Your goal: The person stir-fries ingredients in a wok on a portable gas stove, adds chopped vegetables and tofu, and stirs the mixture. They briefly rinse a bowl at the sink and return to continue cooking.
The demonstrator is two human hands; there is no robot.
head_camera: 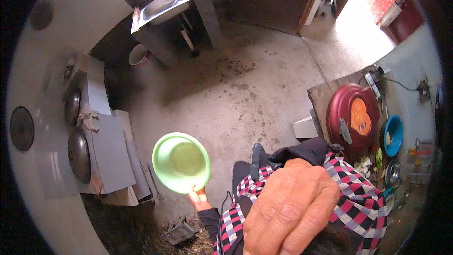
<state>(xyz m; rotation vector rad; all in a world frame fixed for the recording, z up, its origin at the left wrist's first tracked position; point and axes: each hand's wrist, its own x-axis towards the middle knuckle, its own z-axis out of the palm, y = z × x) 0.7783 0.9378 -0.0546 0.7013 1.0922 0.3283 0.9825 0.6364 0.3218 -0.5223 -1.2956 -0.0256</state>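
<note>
My left hand (199, 198) grips the rim of a light green plastic basin (181, 163), which hangs tilted over the concrete floor with its inside facing the camera. No contents can be made out in it. Close below the camera is my right hand (292, 209), its back towards me and its fingers bent; the fingertips are hidden, and whether it holds anything cannot be told. Behind it show my checked garment and dark sleeves.
A sink (166, 3) stands at the far wall beside a dark door, with a bucket (139, 56) below. Lidded pots (79, 156) line the left side. At right, a table (320, 95) bears a red round lid (339, 113), an orange board (360, 117) and a blue bowl (393, 136).
</note>
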